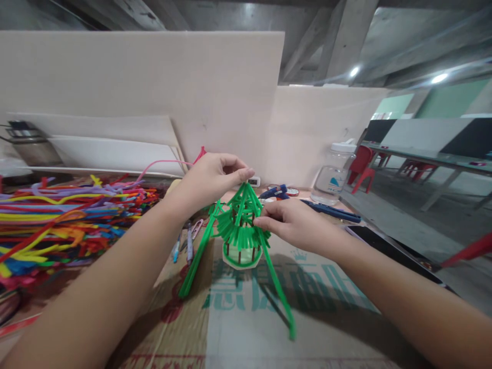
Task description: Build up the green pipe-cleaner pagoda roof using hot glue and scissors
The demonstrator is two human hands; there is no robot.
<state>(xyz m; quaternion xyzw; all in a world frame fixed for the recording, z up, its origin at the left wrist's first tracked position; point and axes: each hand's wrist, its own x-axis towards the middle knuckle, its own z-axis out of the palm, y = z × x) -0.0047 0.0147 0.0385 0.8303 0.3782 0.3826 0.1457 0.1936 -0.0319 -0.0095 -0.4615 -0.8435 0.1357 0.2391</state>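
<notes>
A small tiered model pavilion [240,237] of green pipe cleaners stands upright, with a pointed top, a fringed lower roof, brown posts and a pale base. My left hand [219,179] pinches the tip of its top roof between thumb and fingers. At the model's right side, my right hand [288,220] is closed, thumb against fingers, at the upper end of a long green pipe cleaner [279,282] that slants down toward me. Part of the grip is hidden by the fingers. More green pipe cleaners [198,261] lie in a bunch left of the model.
A heap of coloured pipe cleaners [77,220] covers the left side. Pens [189,243] lie beside the green bunch. Behind are a blue glue gun [274,192] and a clear bottle [332,174]. A dark tablet-like slab [392,251] lies right. Printed cardboard [249,318] covers the table.
</notes>
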